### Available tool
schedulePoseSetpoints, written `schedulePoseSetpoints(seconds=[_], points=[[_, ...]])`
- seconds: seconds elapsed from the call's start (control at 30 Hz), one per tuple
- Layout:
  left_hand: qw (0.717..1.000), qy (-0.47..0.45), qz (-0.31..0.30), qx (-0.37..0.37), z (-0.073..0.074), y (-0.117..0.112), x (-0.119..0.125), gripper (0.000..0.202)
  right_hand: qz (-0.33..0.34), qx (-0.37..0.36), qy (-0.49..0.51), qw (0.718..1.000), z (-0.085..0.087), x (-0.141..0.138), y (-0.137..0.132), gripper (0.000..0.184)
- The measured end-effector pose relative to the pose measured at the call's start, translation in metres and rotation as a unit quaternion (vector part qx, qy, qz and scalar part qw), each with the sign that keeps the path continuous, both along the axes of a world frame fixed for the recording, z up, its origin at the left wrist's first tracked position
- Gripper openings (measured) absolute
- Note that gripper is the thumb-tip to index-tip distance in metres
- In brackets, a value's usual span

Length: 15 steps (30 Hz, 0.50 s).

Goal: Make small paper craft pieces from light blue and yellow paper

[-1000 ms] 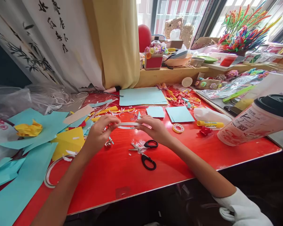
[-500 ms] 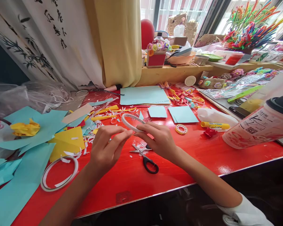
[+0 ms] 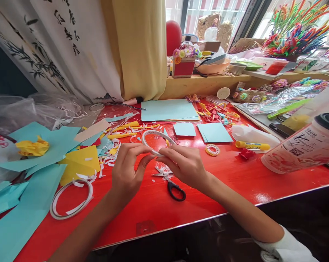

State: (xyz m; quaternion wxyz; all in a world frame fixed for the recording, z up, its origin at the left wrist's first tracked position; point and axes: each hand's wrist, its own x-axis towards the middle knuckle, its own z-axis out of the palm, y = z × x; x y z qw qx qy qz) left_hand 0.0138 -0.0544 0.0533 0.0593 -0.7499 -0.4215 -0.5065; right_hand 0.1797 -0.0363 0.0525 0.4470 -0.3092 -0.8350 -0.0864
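Between my hands, just above the table, is a narrow white ring of tape [image 3: 144, 139], tilted with its far side raised. My right hand [image 3: 186, 163] grips its near right side between thumb and fingers. My left hand [image 3: 128, 168] has index finger and thumb closed in on the ring's near edge, close to the right fingertips. What lies right between the fingertips is too small to make out. Below the hands, black-handled scissors [image 3: 176, 191] rest with blades spread, beside white scraps.
A larger tape roll [image 3: 53, 208] and a yellow sheet [image 3: 81, 163] lie left, among blue paper [image 3: 40, 203] and scraps. Blue squares [image 3: 215, 133], a small yellow-rimmed roll [image 3: 212, 149], a glue stick [image 3: 252, 145] and a tall cup [image 3: 298, 145] sit right. A blue stack [image 3: 169, 110] lies behind.
My left fingers have moved from beside the tape ring onto its near edge, and the thumb has opened away from the index finger. The ring has tipped slightly; my right hand still holds it.
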Motion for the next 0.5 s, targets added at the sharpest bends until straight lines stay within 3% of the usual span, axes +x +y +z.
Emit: schedulePoseSetpoints(seconds=[0.4, 0.5], points=[[0.998, -0.048, -0.033, -0.037, -0.0053, -0.0023, 0.0047, 0.012, 0.007, -0.014, 0.006, 1.000, -0.0019, -0.0028, -0.0035, 0.018], [0.991, -0.110, -0.054, -0.056, -0.0059, -0.0001, 0.0047, 0.014, 0.010, -0.041, 0.017, 0.999, -0.0029, -0.0040, -0.0030, 0.019]])
